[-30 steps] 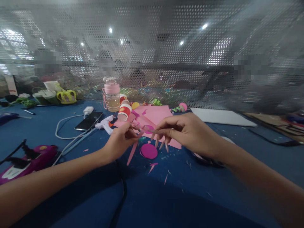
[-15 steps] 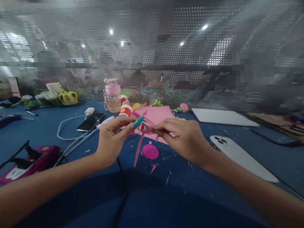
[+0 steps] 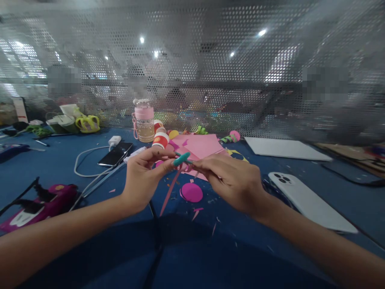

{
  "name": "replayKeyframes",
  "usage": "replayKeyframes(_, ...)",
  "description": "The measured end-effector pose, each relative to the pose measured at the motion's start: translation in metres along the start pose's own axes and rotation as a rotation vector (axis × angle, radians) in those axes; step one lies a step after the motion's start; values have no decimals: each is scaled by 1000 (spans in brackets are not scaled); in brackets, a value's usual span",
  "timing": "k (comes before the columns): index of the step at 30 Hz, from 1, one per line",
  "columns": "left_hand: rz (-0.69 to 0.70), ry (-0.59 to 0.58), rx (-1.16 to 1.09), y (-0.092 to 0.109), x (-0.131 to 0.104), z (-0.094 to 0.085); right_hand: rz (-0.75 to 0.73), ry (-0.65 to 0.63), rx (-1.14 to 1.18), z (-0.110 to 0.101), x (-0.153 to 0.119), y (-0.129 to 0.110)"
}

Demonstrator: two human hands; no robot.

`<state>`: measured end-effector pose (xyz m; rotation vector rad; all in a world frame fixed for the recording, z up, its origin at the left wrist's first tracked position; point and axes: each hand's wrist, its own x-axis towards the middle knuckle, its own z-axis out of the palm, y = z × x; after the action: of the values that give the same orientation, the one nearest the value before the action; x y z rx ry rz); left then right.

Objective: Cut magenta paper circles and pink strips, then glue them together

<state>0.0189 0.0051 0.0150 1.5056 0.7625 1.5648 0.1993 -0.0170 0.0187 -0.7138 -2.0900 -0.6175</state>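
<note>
Between my two hands, over the blue table, is a narrow pink paper strip (image 3: pixel 170 192), curled at its upper end and hanging down to the left. My left hand (image 3: pixel 147 172) pinches the curl near a teal piece (image 3: pixel 181 159) at its fingertips; whether that piece is a long nail or a tool I cannot tell. My right hand (image 3: pixel 230 178) is closed at the right side of the curl, its fingertips touching a thin dark tip. Pink paper sheets (image 3: pixel 203 145) lie behind the hands, and magenta paper discs (image 3: pixel 191 192) lie below them.
A pink-lidded bottle (image 3: pixel 144 122) and red-and-white cups (image 3: pixel 161 140) stand behind. At left are a black phone (image 3: pixel 116 154) with a white cable and a magenta pouch (image 3: pixel 45 204). A white phone (image 3: pixel 309 200) and white board (image 3: pixel 285 149) lie right. A perforated screen (image 3: pixel 192 60) rises behind.
The strip's hanging end has swung left. My right hand has turned and shifted slightly right, and the teal piece now covers more of the curl. The view has shifted slightly.
</note>
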Motion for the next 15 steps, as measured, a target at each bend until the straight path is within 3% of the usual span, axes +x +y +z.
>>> replayKeyframes(10,-51,19,-92,-3,2,1,-13,33,-52,1,-1,-2)
replayKeyframes(15,30,27,-12,-3,4,-1,8,35,-75,0,-3,-2)
